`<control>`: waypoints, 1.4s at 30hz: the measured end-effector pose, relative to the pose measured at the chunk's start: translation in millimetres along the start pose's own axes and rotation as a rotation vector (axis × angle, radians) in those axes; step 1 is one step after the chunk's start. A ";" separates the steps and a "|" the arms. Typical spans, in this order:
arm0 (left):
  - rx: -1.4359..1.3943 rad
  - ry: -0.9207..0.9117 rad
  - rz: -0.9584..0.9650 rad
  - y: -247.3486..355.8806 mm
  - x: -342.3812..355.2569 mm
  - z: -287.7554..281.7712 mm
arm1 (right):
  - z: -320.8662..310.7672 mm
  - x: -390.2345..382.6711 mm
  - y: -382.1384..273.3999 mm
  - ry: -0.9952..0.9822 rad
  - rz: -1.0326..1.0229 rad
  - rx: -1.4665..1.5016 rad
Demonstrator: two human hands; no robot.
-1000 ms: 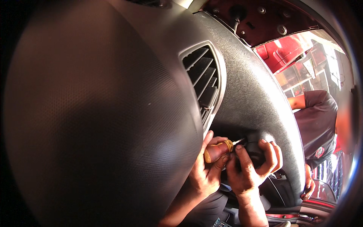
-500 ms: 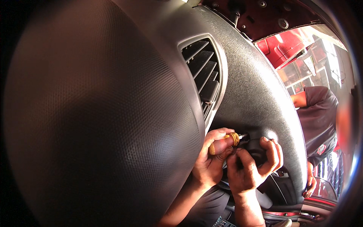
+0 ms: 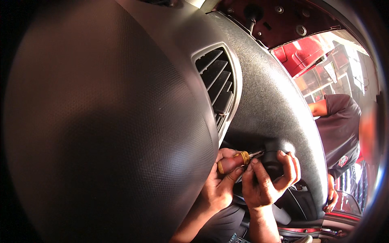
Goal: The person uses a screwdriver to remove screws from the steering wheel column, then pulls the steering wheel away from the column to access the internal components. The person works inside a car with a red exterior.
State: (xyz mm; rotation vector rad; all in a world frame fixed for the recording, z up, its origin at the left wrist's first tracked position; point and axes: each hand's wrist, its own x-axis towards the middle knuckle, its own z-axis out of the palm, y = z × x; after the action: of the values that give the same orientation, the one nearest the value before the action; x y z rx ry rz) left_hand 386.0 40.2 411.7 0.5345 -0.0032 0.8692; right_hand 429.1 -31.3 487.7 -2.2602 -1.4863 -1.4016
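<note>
I look closely at a grey textured car dashboard (image 3: 101, 121) with a slatted air vent (image 3: 216, 87). My left hand (image 3: 221, 184) grips a small screwdriver (image 3: 235, 161) with a reddish-brown handle and a yellow collar; its metal tip points right into a dark recess under the dashboard. My right hand (image 3: 269, 182) curls around a dark round part (image 3: 272, 160) at that recess, its thumb beside the screwdriver shaft. Both forearms rise from the lower edge.
Another person in a dark shirt (image 3: 340, 129) stands at the right outside the car, a hand (image 3: 331, 196) low near the door edge. Red car bodywork (image 3: 300, 52) shows top right. A black curved panel (image 3: 300, 202) lies below my hands.
The view has shifted slightly. My left hand has turned the screwdriver and brought it a little higher against the recess; my right hand stays wrapped on the dark part.
</note>
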 end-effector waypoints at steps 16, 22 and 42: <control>0.492 0.042 0.293 -21.9 -5.1 -10.5 | 0.9 -1.0 0.5 0.010 0.016 0.008; 0.368 -0.045 0.244 -24.0 -8.3 -15.5 | 1.0 1.6 -0.8 0.010 0.016 0.002; 0.601 -0.087 0.461 -29.5 6.9 -15.0 | 8.8 6.2 -13.1 0.081 0.195 -0.021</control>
State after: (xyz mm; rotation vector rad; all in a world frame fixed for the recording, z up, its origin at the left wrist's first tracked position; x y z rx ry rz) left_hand 408.8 36.4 387.0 1.1647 0.0593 1.3045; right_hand 425.2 -15.6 482.2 -2.2593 -1.1966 -1.4374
